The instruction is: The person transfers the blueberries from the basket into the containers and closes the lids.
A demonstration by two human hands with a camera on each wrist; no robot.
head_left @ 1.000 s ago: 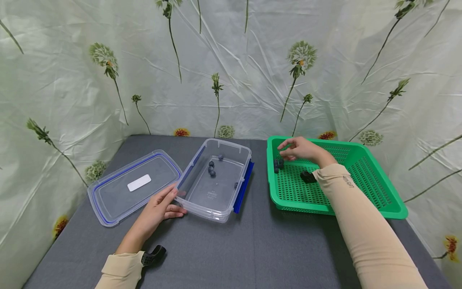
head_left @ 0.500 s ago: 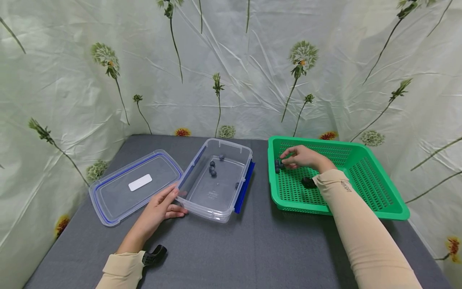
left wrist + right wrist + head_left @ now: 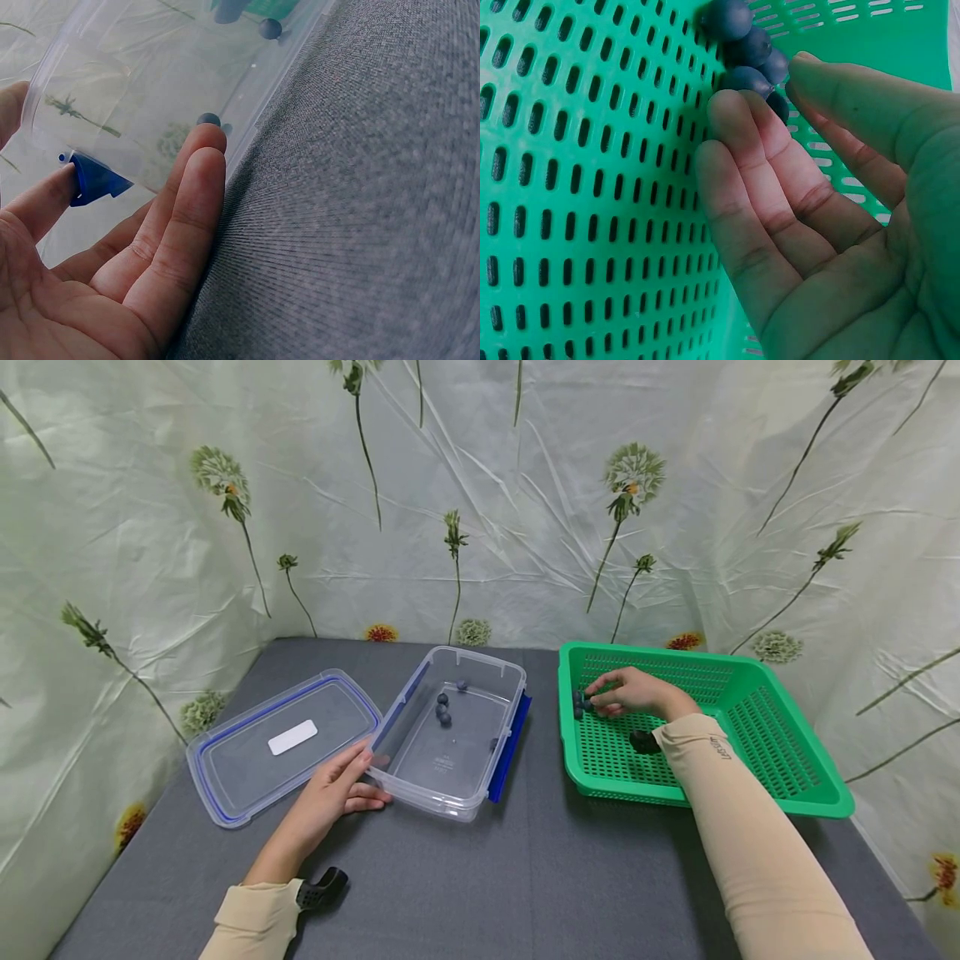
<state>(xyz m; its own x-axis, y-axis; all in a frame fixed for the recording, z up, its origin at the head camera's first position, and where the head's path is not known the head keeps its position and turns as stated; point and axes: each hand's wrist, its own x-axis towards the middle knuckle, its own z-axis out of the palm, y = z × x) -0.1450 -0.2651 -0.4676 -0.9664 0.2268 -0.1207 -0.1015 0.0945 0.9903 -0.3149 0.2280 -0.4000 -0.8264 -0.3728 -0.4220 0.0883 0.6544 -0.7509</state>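
Note:
My left hand [image 3: 333, 793] holds the near left corner of a clear plastic food container [image 3: 420, 768]. Its thumb is at the rim; in the left wrist view a finger touches a blue latch [image 3: 97, 181] while other fingers [image 3: 199, 195] lie along the wall. Several blueberries [image 3: 446, 720] sit inside. Over at the green basket [image 3: 630, 786], my right hand [image 3: 637, 692] reaches down to a cluster of blueberries [image 3: 730, 19] against the left wall. Thumb and fingers are parted, fingertips right at the berries. No berry shows lifted.
A clear lid [image 3: 240, 768] with a blue seal and a white label [image 3: 292, 737] lies left of the container. Grey cloth [image 3: 480, 893] covers the table. Behind it hangs a flower-printed sheet [image 3: 525, 527].
My right hand has lowered within the basket, and its fingertips have come down to the blueberries. The left hand keeps its place on the container.

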